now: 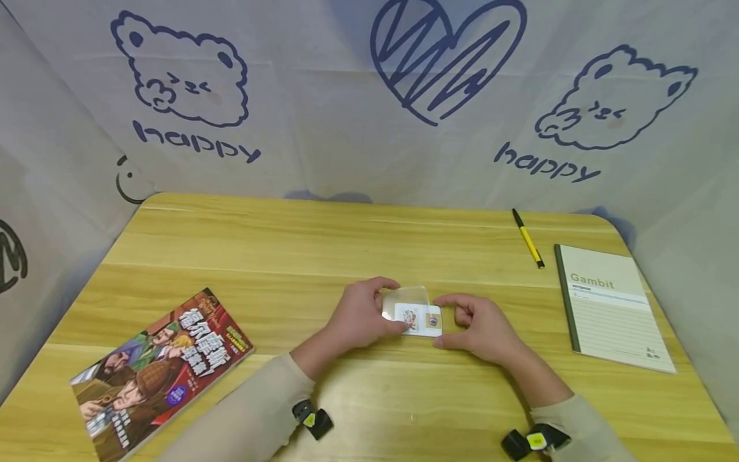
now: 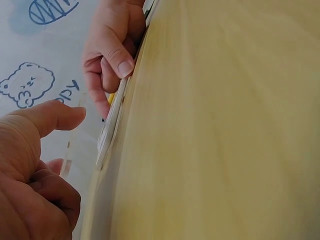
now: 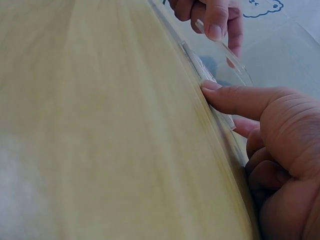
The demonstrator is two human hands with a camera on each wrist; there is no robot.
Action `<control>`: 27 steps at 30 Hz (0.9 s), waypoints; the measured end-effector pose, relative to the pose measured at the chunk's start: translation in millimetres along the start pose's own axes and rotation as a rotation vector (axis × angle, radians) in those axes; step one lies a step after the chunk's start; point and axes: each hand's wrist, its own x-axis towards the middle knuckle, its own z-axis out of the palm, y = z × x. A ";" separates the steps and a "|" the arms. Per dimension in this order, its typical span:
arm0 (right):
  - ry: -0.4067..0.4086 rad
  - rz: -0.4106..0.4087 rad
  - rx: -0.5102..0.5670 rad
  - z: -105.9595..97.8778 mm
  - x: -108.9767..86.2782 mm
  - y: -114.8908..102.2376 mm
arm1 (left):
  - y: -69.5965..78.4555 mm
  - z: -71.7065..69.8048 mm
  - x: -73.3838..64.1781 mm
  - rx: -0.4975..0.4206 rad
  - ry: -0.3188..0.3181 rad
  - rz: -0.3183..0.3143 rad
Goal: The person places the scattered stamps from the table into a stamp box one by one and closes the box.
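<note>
At the middle of the table, my left hand [image 1: 359, 314] pinches a thin clear plastic cover [image 1: 407, 296] between thumb and fingers. The cover is tilted and raised over a small flat white case [image 1: 428, 330] lying on the wood. A colourful cartoon figure and a gold square show on the case. My right hand [image 1: 484, 328] grips the case's right end, thumb on the near edge and forefinger at the far edge. In the right wrist view, the right thumb [image 3: 240, 100] presses the case's side, while the left hand holds the clear cover [image 3: 232, 57] apart from it.
A comic-covered book [image 1: 167, 378] lies at the left of the wooden table [image 1: 260, 237]. On the right are a Gambit notebook [image 1: 612, 314] and, beyond it, a yellow and black pen [image 1: 528, 239]. White cloth [image 1: 323, 115] with drawings hangs behind and at the sides.
</note>
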 end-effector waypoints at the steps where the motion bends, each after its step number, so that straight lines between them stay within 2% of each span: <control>1: 0.000 0.001 -0.002 0.0 -0.1 0.3 | 0.9 1.5 0.8 -0.001 -0.010 0.000; 8: 0.008 -0.011 -0.009 -0.1 -0.1 1.2 | 4.8 11.6 5.7 -0.014 -0.047 0.001; 16: 0.005 -0.032 0.002 -1.1 0.7 3.0 | 8.6 17.8 9.3 0.030 -0.080 0.003; 27: 0.006 -0.029 -0.007 0.5 -0.2 2.2 | 3.4 24.0 12.0 0.021 -0.119 0.010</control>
